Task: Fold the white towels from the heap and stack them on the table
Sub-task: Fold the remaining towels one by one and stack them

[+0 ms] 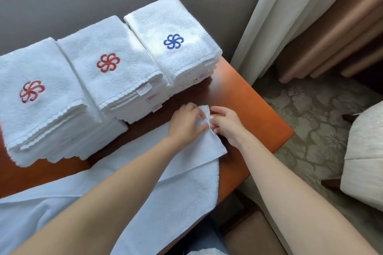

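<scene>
A white towel [178, 174] lies spread across the near part of the orange-brown table [255, 109], folded over on itself. Its far right corner is bunched between my hands. My left hand [186, 124] pinches that corner from the left. My right hand [227, 123] pinches the same corner from the right, fingertips touching the cloth. Behind stand three stacks of folded white towels: a left stack [41, 109] with a red emblem, a middle stack [112, 76] with a red emblem, and a right stack [172, 41] with a blue emblem.
A grey wall runs behind the table. Cream and brown curtains [290, 16] hang at the right. A patterned carpet [310, 126] lies beyond the table's right edge, with a pale upholstered seat [364, 157] at the far right.
</scene>
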Demonstrator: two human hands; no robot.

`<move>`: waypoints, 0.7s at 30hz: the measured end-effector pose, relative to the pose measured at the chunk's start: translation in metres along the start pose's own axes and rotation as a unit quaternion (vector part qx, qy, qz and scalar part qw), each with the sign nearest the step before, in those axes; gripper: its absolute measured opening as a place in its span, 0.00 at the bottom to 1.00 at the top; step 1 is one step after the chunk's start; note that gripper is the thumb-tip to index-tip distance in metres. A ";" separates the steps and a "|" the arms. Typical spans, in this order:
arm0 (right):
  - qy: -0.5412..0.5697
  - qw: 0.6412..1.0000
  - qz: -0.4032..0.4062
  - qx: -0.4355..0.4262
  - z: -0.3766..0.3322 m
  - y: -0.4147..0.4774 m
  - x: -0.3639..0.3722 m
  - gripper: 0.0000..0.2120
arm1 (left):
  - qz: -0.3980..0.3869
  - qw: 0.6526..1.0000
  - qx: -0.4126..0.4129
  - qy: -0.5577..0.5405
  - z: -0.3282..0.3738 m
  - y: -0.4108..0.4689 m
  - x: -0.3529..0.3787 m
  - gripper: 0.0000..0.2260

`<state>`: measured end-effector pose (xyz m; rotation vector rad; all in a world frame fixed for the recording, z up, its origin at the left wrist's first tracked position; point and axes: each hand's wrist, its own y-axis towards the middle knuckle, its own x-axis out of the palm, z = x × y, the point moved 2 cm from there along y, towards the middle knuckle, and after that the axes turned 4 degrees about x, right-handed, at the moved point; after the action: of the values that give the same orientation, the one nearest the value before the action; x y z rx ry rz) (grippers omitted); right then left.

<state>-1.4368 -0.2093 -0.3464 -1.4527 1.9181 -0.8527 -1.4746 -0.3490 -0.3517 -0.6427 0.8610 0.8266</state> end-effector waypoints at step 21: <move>-0.063 0.993 -0.040 -0.096 -0.015 -0.043 -0.008 0.18 | -0.051 0.995 0.089 -0.020 0.010 -0.012 -0.047 0.06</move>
<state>-1.4208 -0.2084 -0.3029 -1.6655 1.8994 -0.6093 -1.4794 -0.3647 -0.3048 -0.5070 0.8475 0.6611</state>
